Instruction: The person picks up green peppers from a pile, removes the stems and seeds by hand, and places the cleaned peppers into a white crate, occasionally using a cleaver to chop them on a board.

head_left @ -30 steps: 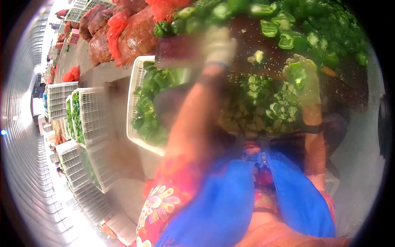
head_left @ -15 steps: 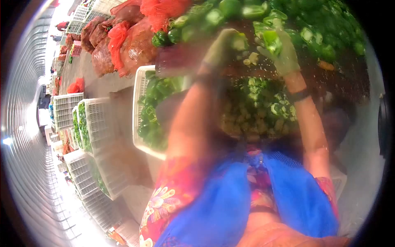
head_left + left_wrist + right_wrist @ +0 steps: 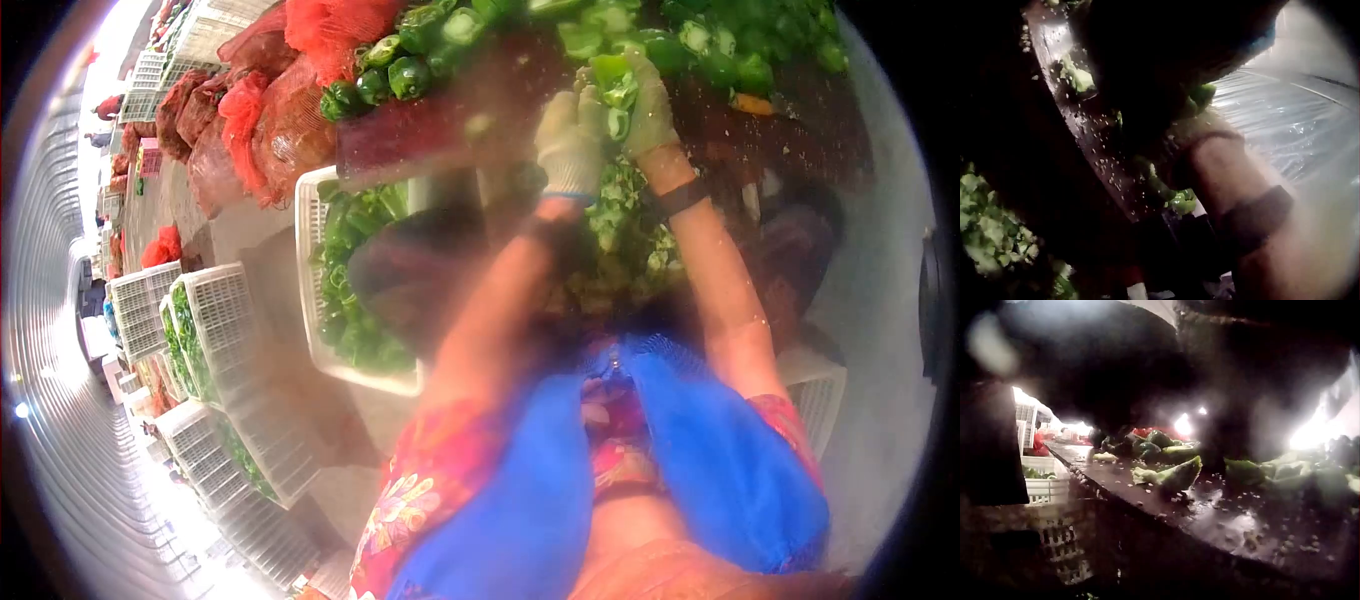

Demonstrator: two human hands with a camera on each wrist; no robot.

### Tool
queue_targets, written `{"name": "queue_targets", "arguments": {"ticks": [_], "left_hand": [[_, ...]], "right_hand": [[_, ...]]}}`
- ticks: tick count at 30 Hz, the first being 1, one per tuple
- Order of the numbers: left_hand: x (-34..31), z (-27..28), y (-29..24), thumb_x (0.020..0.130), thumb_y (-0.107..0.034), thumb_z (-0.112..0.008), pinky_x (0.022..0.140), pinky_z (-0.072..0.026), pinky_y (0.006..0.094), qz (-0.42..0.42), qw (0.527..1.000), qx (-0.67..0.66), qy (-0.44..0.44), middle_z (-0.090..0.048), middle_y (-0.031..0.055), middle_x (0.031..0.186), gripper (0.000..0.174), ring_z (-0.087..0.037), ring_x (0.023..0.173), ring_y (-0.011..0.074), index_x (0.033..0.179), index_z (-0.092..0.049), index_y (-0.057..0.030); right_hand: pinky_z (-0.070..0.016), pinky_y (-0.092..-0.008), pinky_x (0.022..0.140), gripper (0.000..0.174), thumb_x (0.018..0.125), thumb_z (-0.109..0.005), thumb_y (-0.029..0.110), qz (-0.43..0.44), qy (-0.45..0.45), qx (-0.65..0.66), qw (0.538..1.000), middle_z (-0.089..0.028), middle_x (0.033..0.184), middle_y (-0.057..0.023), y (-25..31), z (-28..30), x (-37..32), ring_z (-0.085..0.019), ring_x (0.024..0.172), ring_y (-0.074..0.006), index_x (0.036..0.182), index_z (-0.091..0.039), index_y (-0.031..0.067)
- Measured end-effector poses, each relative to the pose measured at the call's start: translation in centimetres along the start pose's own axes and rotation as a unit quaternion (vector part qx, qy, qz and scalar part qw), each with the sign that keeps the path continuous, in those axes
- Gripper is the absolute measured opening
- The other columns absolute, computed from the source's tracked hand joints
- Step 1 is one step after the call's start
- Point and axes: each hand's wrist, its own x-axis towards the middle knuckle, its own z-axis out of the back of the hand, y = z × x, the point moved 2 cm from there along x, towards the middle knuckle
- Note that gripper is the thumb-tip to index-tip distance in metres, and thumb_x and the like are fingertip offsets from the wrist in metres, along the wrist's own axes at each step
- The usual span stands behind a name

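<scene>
Pepper piece (image 3: pixel 613 82) near table (image 3: pixel 395 138) edge; right hand (image 3: pixel 651 108) pinching it, left hand (image 3: pixel 571 147) straight-fingered alongside; bare table leftward.

Reddish-brown mesh sacks (image 3: pixel 295 130) slumping together, red netting (image 3: pixel 340 35) bunching against them, white crates (image 3: pixel 220 315) standing in stacks down left side, red bundle (image 3: pixel 162 247) lying on grey floor (image 3: pixel 245 235), ribbed pale wall (image 3: pixel 50 440) curving along left edge

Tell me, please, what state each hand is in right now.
Left hand: up against the cut green pepper; open or closed cannot be told.
Right hand: holding the cut green pepper.
</scene>
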Motion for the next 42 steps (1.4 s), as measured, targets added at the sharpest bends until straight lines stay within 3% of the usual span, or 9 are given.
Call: {"name": "queue_targets", "arguments": {"ticks": [8,15,20,28,30,32,34,41,42], "left_hand": [[-2.0,0.4,0.5,0.092,-0.021,-0.059,0.092,-0.0474,0.0349,-0.271,0.962,-0.024,-0.009,-0.058,0.0186,0.117,0.034,-0.060,0.102,0.0255,0.119,-0.057,0.0003],[-1.8,2.6,-0.9,0.088,-0.018,-0.063,0.080,-0.0518,0.0388,-0.192,0.966,0.083,0.151,-0.064,0.0178,0.103,0.042,-0.064,0.090,0.0289,0.123,-0.053,0.0016],[-2.8,3.5,-2.1,0.086,-0.029,-0.063,0.085,-0.0508,0.0384,0.034,0.941,0.081,0.325,-0.063,0.0227,0.113,0.055,-0.063,0.101,0.0306,0.129,-0.047,0.0010],[-1.2,-1.7,3.4,0.080,-0.025,-0.064,0.089,-0.0489,0.0419,-0.068,0.942,0.027,0.326,-0.060,0.0232,0.115,0.059,-0.061,0.105,0.0348,0.132,-0.044,-0.0049],[0.8,-3.5,2.5,0.090,-0.018,-0.057,0.095,-0.0471,0.0402,-0.244,0.837,0.393,0.292,-0.056,0.0145,0.115,0.045,-0.057,0.105,0.0270,0.131,-0.046,-0.0035],[1.0,-3.6,-1.1,0.089,-0.015,-0.056,0.089,-0.0502,0.0420,-0.062,0.899,0.326,0.285,-0.055,0.0160,0.114,0.035,-0.060,0.101,0.0294,0.122,-0.054,-0.0040],[0.9,-3.6,-2.7,0.087,-0.017,-0.058,0.081,-0.0530,0.0419,-0.086,0.867,0.410,0.268,-0.054,0.0189,0.116,0.032,-0.061,0.101,0.0319,0.117,-0.057,-0.0053],[0.0,-4.7,-1.0,0.081,-0.019,-0.067,0.083,-0.0526,0.0469,-0.194,0.888,0.360,0.209,-0.049,0.0215,0.119,0.033,-0.063,0.100,0.0385,0.110,-0.056,-0.0059],[0.2,-4.9,-1.2,0.081,-0.019,-0.067,0.083,-0.0526,0.0469,-0.192,0.888,0.361,0.210,-0.049,0.0215,0.119,0.033,-0.063,0.100,0.0385,0.110,-0.056,-0.0059]], "right_hand": [[-0.0552,-0.0377,0.078,0.046,0.094,-0.052,0.038,-0.037,0.046,0.081,0.995,-0.067,0.094,-0.0157,0.4,1.1,0.1,-0.065,0.084,-0.0268,0.109,-0.059,-0.0048],[-0.0546,-0.0378,0.079,0.043,0.094,-0.052,0.037,-0.032,0.011,-0.005,0.999,-0.068,0.093,-0.0165,-0.1,2.0,-1.0,-0.066,0.084,-0.0270,0.105,-0.061,-0.0039],[-0.0544,-0.0364,0.077,0.042,0.095,-0.052,0.038,-0.023,-0.053,-0.136,0.989,-0.068,0.091,-0.0151,0.3,2.4,-2.5,-0.066,0.083,-0.0259,0.102,-0.063,-0.0022],[-0.0553,-0.0345,0.074,0.038,0.093,-0.058,0.036,-0.072,-0.028,-0.060,0.995,-0.068,0.090,-0.0137,1.4,4.1,-1.1,-0.066,0.082,-0.0232,0.103,-0.062,-0.0012],[-0.0555,-0.0339,0.074,0.039,0.092,-0.060,0.036,0.018,-0.021,-0.223,0.974,-0.069,0.091,-0.0132,2.4,4.0,-0.8,-0.067,0.083,-0.0217,0.104,-0.062,-0.0011],[-0.0548,-0.0314,0.077,0.037,0.093,-0.060,0.032,0.002,-0.030,-0.188,0.982,-0.069,0.093,-0.0107,2.6,4.6,0.5,-0.067,0.086,-0.0199,0.110,-0.062,-0.0003],[-0.0528,-0.0285,0.079,0.033,0.094,-0.059,0.029,0.325,0.061,-0.432,0.839,-0.069,0.093,-0.0079,1.9,7.3,3.1,-0.067,0.084,-0.0163,0.111,-0.064,0.0014],[-0.0502,-0.0261,0.077,0.027,0.091,-0.065,0.028,0.380,0.016,-0.467,0.798,-0.070,0.094,-0.0026,2.5,6.5,1.4,-0.063,0.085,-0.0094,0.103,-0.069,0.0035],[-0.0502,-0.0260,0.076,0.027,0.091,-0.066,0.028,0.299,-0.029,-0.402,0.865,-0.070,0.094,-0.0020,2.2,6.9,1.8,-0.063,0.085,-0.0095,0.103,-0.069,0.0042]]}}
